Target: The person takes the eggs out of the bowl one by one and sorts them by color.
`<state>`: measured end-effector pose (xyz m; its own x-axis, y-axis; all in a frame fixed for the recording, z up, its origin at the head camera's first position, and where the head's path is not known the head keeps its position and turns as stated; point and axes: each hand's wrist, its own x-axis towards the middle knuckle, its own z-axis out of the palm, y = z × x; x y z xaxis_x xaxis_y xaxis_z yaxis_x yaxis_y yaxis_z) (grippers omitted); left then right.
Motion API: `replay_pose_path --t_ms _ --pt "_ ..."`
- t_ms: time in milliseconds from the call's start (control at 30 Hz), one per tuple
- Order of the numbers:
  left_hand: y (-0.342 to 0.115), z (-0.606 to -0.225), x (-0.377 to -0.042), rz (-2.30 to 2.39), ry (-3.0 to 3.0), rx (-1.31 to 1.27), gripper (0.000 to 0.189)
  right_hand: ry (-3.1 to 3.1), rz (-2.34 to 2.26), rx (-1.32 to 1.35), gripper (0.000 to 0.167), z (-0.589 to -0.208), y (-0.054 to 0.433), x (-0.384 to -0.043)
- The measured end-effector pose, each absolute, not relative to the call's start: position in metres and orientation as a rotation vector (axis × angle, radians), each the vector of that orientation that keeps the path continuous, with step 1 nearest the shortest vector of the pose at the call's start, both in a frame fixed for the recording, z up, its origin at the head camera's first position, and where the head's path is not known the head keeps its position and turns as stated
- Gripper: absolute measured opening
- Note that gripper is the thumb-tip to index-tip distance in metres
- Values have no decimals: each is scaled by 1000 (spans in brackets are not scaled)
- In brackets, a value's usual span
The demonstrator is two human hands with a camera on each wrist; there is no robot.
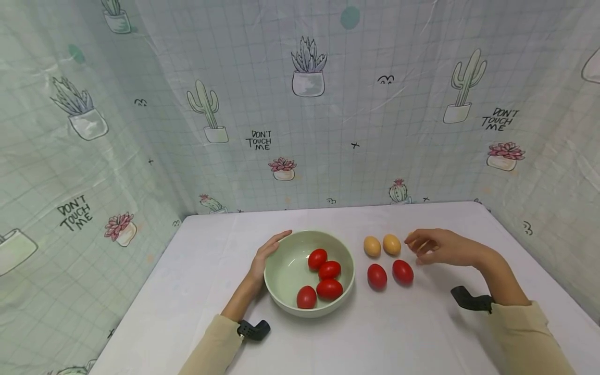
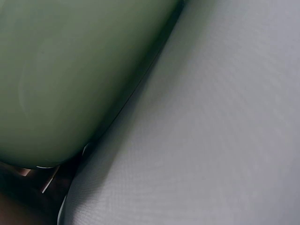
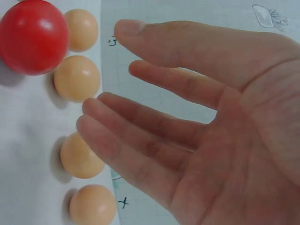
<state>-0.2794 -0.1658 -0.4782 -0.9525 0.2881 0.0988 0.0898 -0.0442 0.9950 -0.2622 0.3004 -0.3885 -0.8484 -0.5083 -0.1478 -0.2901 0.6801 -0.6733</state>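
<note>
Along the left outer side of a pale green bowl (image 1: pixel 291 278), my left hand (image 1: pixel 264 256) rests with its fingers stretched out by the rim. The bowl's smooth wall (image 2: pixel 70 70) fills much of the left wrist view, where the fingers are mostly dark or hidden. Several red eggs (image 1: pixel 329 270) lie inside the bowl. My right hand (image 1: pixel 438 247) hovers at the right, its fingers loosely bent and nothing between them. In the right wrist view its fingertips overlap an orange-yellow egg (image 3: pixel 77 157), with a red egg (image 3: pixel 33 37) at the upper left.
Two orange-yellow eggs (image 1: pixel 382 245) sit right of the bowl, in front of the back edge. Nearer to me lie two red eggs (image 1: pixel 377 277). The white table (image 1: pixel 375 333) is bounded by a patterned cloth (image 1: pixel 328 146) behind and at both sides.
</note>
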Motion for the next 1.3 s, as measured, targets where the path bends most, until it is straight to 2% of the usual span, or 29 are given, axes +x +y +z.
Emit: replay_pose_path --t_ms 867,1300 --pt "-170 -479 -273 2112 2069 430 51 2531 -1078 -844 38 -371 256 -246" --pt "-169 -478 -275 2116 2074 399 50 2501 -1036 -961 34 -362 209 -252"
